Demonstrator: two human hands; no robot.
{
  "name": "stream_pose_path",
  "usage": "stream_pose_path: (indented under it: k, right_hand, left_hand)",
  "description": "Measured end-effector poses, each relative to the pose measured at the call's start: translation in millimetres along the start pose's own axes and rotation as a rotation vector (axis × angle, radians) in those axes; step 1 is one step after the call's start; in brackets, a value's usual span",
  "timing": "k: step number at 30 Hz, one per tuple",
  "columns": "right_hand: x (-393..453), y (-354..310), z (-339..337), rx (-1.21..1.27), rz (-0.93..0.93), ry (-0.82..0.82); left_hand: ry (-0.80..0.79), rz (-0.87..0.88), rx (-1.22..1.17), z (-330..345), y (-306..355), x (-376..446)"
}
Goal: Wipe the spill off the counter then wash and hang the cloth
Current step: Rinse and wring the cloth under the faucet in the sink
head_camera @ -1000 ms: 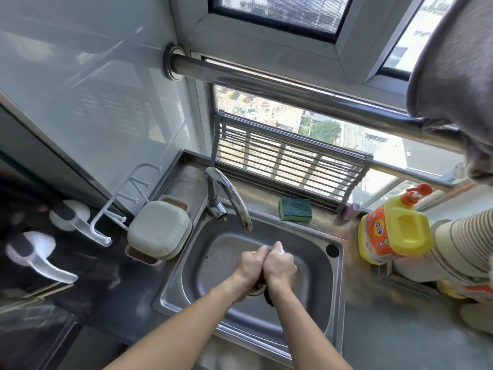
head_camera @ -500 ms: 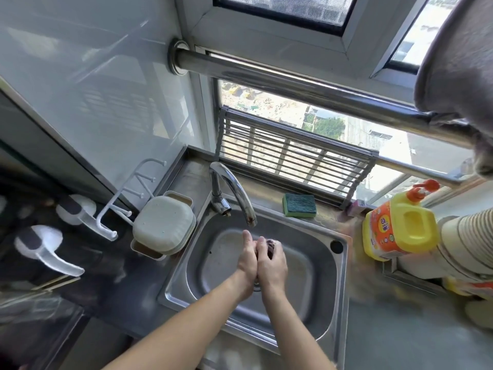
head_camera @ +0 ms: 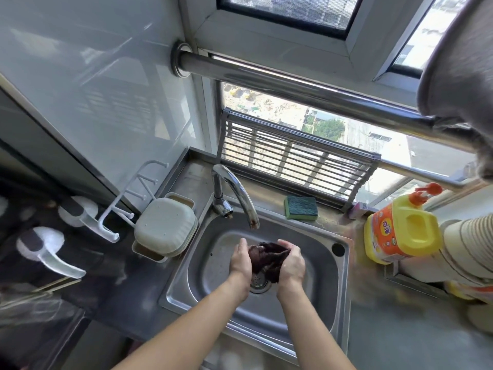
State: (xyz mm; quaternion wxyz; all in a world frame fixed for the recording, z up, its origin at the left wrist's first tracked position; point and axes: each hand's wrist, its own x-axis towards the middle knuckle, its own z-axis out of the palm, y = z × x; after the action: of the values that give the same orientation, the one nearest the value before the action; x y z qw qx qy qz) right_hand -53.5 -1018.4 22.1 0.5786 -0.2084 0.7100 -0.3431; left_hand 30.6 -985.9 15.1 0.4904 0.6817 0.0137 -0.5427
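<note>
**Cloth bunched between both hands, over the drain**

I hold the cloth (head_camera: 268,259) between my two hands above the sink (head_camera: 314,311), just below and in front of the tap (head_camera: 237,194). My left hand (head_camera: 241,260) presses against the cloth's left side with fingers fairly straight, tips pointing toward the tap. My right hand (head_camera: 292,263) curls over the cloth's right side and top, fingers wrapped into the fabric. The cloth is a dark wad, not spread out; a tail hangs from it toward the drain (head_camera: 258,282).

I see no water leaving the spout, though a thin stream would be hard to make out.

Key relation: the cloth lies between the palms, so both hands are equally near it. The wad's long axis runs roughly from the tap side down toward the drain, in line with my forearms.

Judgement: the washing step is under way. Hanging remains to be done. The rail (head_camera: 306,88) passes overhead, up and away from the hands, with a grey cloth (head_camera: 458,76) draped at its right end.
</note>
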Motion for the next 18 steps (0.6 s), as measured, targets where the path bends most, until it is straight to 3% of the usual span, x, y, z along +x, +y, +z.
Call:
stream_pose_path:
  k: [2, 5, 7, 11, 15, 18]
  right_hand:
    - [-8.8, 5.0, 5.2, 0.097, 0.037, -0.188]
    - [-16.2, 22.6, 17.8, -0.164, -0.159, -0.331]
    - [-13.3, 34.1, 21.0, -0.33, -0.357, -0.242]
    - [-8.9, 29.3, 19.8, -0.407, -0.514, -0.063]
    - [-12.4, 17.0, 24.3, -0.402, -0.435, 0.175]
    - [-13.0, 4.8, 18.6, -0.477, -0.392, 0.216]
  left_hand:
    - [-0.029, -0.111, -0.129, 1.3, 7.1, -2.6]
    - [-0.249, -0.178, -0.215, 6.5, 8.4, -5.7]
    - [-0.308, -0.175, -0.178, 5.9, 7.9, -7.8]
    - [-0.29, -0.114, -0.153, 5.8, 5.0, -7.6]
    - [-0.169, -0.098, -0.143, 7.0, 2.6, -11.7]
    - [-0.162, -0.062, -0.06, 1.8, -0.2, -12.1]
